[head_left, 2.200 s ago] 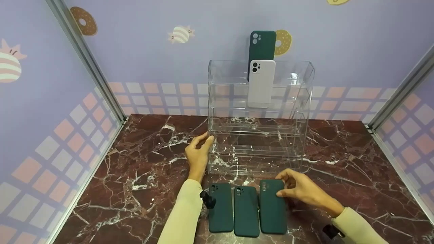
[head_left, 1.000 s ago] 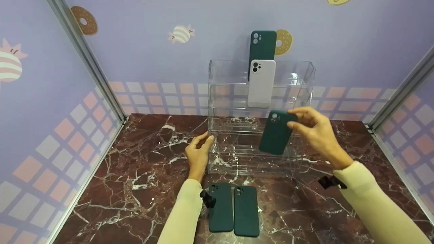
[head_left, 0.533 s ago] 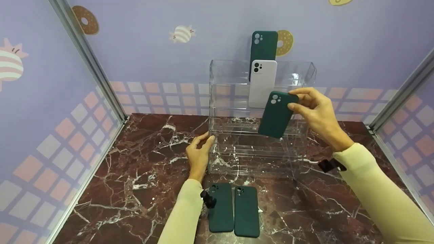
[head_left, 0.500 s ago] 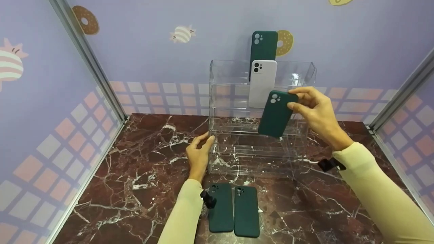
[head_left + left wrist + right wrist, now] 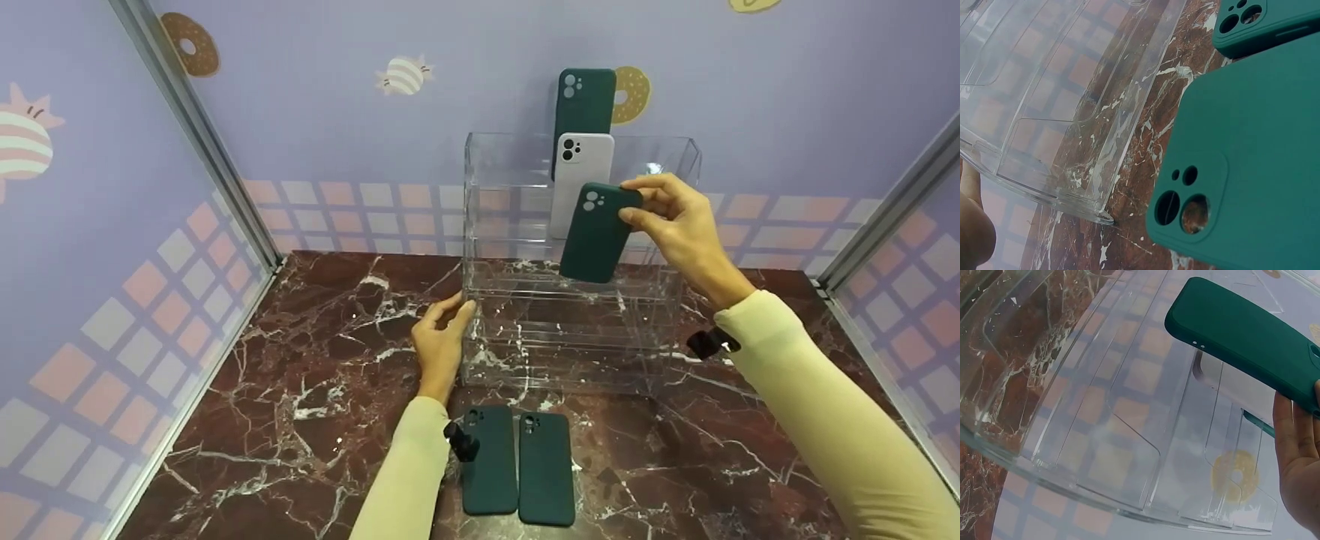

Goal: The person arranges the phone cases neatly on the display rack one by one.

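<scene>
My right hand (image 5: 679, 229) pinches a dark green phone case (image 5: 600, 234) by its upper right edge, holding it tilted in front of a clear tiered acrylic display rack (image 5: 562, 337). In the right wrist view this case (image 5: 1241, 332) hangs over the rack's tiers. My left hand (image 5: 439, 341) holds the rack's left side edge with thumb and fingers; only part of the hand shows in the left wrist view. A white phone case (image 5: 585, 161) stands in an upper tier, partly covered by the held case. Behind it, another green phone case (image 5: 589, 97) stands in the top tier.
Two green phone cases, a left one (image 5: 489, 469) and a right one (image 5: 546, 472), lie side by side on the dark red marbled table (image 5: 315, 420), in front of the rack. Patterned walls (image 5: 337, 150) enclose the back and sides.
My right hand has picked up the rightmost of three green phone cases from the table, raised it before the rack, then moved it slightly up and left. My left hand stays put.
</scene>
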Action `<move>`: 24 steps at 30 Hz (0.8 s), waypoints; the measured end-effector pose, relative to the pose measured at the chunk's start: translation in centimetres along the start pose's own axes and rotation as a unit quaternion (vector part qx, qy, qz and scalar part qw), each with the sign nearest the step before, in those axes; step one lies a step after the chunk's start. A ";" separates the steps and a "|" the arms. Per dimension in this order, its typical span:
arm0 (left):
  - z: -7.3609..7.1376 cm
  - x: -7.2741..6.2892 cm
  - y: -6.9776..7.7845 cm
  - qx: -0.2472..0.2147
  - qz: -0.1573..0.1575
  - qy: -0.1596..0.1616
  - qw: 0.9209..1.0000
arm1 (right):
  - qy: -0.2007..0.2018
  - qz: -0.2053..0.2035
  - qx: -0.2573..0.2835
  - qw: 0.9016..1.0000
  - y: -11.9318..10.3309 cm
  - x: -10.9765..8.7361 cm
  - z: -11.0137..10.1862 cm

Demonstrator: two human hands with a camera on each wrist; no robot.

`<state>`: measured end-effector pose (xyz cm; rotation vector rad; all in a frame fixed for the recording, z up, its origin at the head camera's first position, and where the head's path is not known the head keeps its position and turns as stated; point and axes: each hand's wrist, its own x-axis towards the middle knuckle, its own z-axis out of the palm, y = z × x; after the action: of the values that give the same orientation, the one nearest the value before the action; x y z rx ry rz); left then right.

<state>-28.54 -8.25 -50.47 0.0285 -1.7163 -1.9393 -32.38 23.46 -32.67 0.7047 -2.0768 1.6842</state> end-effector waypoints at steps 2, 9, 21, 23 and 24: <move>0.0 0.0 0.0 -0.002 -0.002 -0.001 1.000 | -0.003 0.001 -0.004 1.000 0.2 0.3 0.2; 0.0 0.0 0.0 0.007 0.001 -0.002 1.000 | -0.017 0.015 -0.012 1.000 1.1 1.1 0.9; 0.1 0.1 -0.1 0.001 0.005 0.003 1.000 | -0.045 0.046 -0.008 0.998 2.6 1.3 1.8; 0.1 0.0 0.0 0.000 0.009 0.003 1.000 | -0.047 0.054 -0.004 0.997 2.7 1.3 1.9; 0.1 0.0 0.0 0.000 0.011 0.004 1.000 | -0.047 0.057 -0.003 0.997 2.8 1.4 1.9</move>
<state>-28.62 -8.15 -50.43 0.0159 -1.7044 -1.9211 -35.06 21.84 -34.48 0.6884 -2.2244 1.7358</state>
